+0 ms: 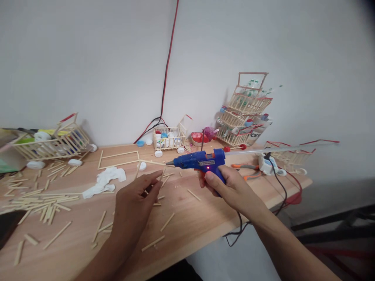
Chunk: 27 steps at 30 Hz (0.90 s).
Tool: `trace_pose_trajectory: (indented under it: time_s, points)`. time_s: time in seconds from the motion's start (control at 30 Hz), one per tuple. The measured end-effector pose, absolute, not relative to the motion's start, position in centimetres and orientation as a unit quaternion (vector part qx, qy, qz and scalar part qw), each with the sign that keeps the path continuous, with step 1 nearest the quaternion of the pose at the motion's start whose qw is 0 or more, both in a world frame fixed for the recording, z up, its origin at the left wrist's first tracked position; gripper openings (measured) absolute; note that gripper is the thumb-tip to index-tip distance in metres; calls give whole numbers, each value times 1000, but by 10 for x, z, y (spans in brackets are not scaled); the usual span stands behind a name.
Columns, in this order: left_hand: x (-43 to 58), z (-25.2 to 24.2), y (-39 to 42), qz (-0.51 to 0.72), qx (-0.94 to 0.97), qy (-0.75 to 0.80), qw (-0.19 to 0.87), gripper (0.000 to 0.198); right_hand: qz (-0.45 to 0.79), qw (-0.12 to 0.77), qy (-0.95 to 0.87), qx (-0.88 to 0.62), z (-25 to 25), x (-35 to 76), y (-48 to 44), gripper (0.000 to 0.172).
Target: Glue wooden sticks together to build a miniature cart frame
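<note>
Between the thumb and fingertips of my left hand point(133, 203), a short wooden stick point(162, 175) is pinched upright. My right hand point(231, 186) is wrapped round the handle of a blue hot glue gun point(197, 160), whose small red light is lit. The gun's nozzle points left, just above the stick and apart from it. A long clear glue stick point(258, 151) juts from the gun's back end. Behind my left hand, a rectangular frame of thin sticks point(118, 164) lies on the wooden table point(175, 257). A crumpled white tissue point(107, 179) lies nearby.
Loose sticks point(43, 201) are scattered at left. Small stick carts, one at left point(52, 146) and one holding bottle caps point(170, 138), stand along the wall. Stacked carts point(246, 105) rise at the right. Orange-handled pliers point(249, 171), a white power strip point(267, 164) and cables lie by the right edge.
</note>
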State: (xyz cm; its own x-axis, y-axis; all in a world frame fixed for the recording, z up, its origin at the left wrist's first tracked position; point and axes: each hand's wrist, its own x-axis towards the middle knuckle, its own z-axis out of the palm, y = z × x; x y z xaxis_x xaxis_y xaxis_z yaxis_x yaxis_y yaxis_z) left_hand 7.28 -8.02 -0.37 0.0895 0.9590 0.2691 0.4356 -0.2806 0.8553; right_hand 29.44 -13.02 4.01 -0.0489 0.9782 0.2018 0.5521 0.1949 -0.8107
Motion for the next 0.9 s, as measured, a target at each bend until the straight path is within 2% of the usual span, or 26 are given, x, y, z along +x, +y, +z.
trace_pose_trajectory:
  time_s: [0.3, 0.5, 0.67, 0.8, 0.9]
  points:
    - [72, -2, -83, 432, 673, 519, 301, 27, 475, 518, -560, -439, 47, 289, -130, 40]
    - [72, -3, -80, 429, 681, 517, 291, 28, 596, 488, -473, -427, 43, 293, -135, 49]
    - [70, -3, -80, 431, 672, 524, 297, 29, 545, 511, -429, -508, 46, 319, -146, 56]
    - [69, -1, -80, 431, 674, 522, 297, 31, 467, 644, -337, -504, 48, 357, -149, 34]
    - [69, 1, -81, 433, 674, 523, 291, 31, 432, 657, -311, -534, 38, 385, -153, 27]
